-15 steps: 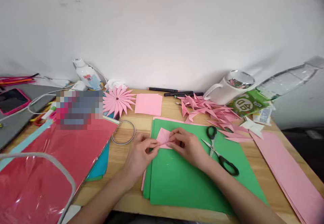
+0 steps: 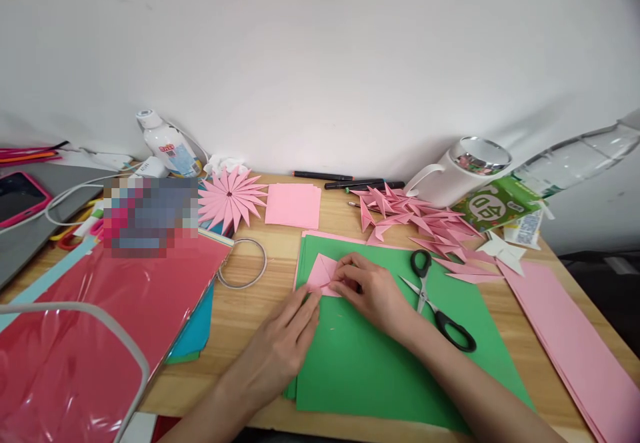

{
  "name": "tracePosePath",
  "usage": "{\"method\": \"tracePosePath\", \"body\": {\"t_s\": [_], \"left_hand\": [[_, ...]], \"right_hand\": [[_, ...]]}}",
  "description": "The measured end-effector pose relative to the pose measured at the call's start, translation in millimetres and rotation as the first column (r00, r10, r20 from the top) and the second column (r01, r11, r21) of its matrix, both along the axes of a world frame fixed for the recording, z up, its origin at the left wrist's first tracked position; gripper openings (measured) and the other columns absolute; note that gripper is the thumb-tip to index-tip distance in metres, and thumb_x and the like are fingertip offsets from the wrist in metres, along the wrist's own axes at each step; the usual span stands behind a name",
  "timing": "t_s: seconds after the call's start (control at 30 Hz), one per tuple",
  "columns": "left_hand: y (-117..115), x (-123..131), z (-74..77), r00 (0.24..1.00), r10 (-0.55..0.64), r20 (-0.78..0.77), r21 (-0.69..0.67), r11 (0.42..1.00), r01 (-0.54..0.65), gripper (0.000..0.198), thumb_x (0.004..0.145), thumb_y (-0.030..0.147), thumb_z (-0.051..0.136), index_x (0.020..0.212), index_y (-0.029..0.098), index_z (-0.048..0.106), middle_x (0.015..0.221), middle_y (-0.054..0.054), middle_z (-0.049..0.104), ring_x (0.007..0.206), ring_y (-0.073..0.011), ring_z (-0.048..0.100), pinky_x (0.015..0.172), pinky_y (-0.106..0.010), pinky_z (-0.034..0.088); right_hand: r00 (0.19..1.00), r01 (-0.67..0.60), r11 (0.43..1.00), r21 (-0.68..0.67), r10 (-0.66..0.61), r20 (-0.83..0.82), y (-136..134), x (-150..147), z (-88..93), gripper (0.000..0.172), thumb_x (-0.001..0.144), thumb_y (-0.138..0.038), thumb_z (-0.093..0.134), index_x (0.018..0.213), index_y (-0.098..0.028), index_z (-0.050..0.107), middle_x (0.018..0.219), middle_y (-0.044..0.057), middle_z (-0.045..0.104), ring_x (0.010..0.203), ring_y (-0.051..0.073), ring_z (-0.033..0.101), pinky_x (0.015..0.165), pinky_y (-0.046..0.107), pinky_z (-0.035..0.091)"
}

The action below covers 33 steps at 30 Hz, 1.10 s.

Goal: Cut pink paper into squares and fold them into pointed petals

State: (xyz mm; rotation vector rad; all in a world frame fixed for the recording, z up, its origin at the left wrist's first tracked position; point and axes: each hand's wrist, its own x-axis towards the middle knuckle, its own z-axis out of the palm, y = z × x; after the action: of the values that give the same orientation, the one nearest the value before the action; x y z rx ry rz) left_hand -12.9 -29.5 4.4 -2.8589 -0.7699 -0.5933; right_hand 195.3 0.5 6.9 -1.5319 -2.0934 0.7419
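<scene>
A small pink paper square with a diagonal crease and a folded lower edge lies at the upper left of a stack of green paper sheets. My right hand grips the right part of its folded edge between thumb and fingers. The fingers of my left hand are stretched out, their tips pressing on the lower left corner; the left thumb is hidden. To the right of my right hand lie black-handled scissors, partly spread, on the green sheets.
Behind are a pink folded-paper wheel, pink squares, black pens, folded pink pieces and a white mug. Pink strips lie right. A red packet and a metal ring lie left.
My left hand has gone from a pinch on the paper's left corner to outstretched fingers pressing there, its back turned up and lower. My right hand keeps its hold.
</scene>
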Motion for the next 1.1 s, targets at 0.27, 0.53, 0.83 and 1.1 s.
{"method": "tracePosePath", "body": {"t_s": [0.27, 0.53, 0.83, 1.1], "left_hand": [[-4, -2, 1.8, 0.999, 0.003, -0.036, -0.012, 1.0, -0.004, 0.036, 0.09, 0.004, 0.03, 0.115, 0.0, 0.055, 0.122, -0.021, 0.059, 0.124, -0.032, 0.044, 0.098, -0.044, 0.047], [-5, -5, 0.2, 0.996, 0.013, -0.092, -0.05, 0.999, -0.017, 0.038, 0.087, 0.003, 0.032, 0.12, -0.001, 0.051, 0.127, -0.024, 0.053, 0.13, -0.0327, 0.035, 0.1, -0.043, 0.045], [-4, -7, -5.2, 0.996, 0.015, -0.086, -0.116, 0.993, -0.025, 0.036, 0.087, 0.004, 0.034, 0.119, -0.001, 0.05, 0.129, -0.022, 0.052, 0.129, -0.0322, 0.037, 0.1, -0.042, 0.046], [-6, -9, -17.9, 0.992, 0.032, -0.124, -0.136, 0.989, -0.049, 0.041, 0.088, 0.005, 0.037, 0.129, 0.001, 0.042, 0.137, -0.018, 0.046, 0.134, -0.0289, 0.03, 0.102, -0.041, 0.044]], "right_hand": [[0.999, 0.004, 1.0, 0.023, -0.005, 0.041, -1, -1, 0.6, 0.01, 0.085, -0.021, 0.057, 0.076, -0.018, 0.061, 0.089, 0.004, 0.061, 0.062, 0.012, 0.056, 0.055, 0.023, 0.042], [0.996, 0.016, 1.0, 0.02, -0.017, 0.088, 0, -1, 0.7, 0.007, 0.083, -0.02, 0.057, 0.077, -0.017, 0.058, 0.088, 0.004, 0.058, 0.055, 0.01, 0.052, 0.052, 0.022, 0.043], [0.991, 0.021, 0.997, 0.073, -0.03, 0.133, 2, 0, -3.4, 0.007, 0.084, -0.017, 0.057, 0.076, -0.017, 0.055, 0.088, 0.005, 0.059, 0.066, 0.014, 0.059, 0.058, 0.026, 0.048], [0.992, 0.011, 0.996, 0.087, -0.022, 0.127, 2, 1, -5.1, 0.009, 0.087, -0.017, 0.052, 0.079, -0.018, 0.056, 0.088, 0.006, 0.059, 0.068, 0.015, 0.061, 0.06, 0.026, 0.05]]}}
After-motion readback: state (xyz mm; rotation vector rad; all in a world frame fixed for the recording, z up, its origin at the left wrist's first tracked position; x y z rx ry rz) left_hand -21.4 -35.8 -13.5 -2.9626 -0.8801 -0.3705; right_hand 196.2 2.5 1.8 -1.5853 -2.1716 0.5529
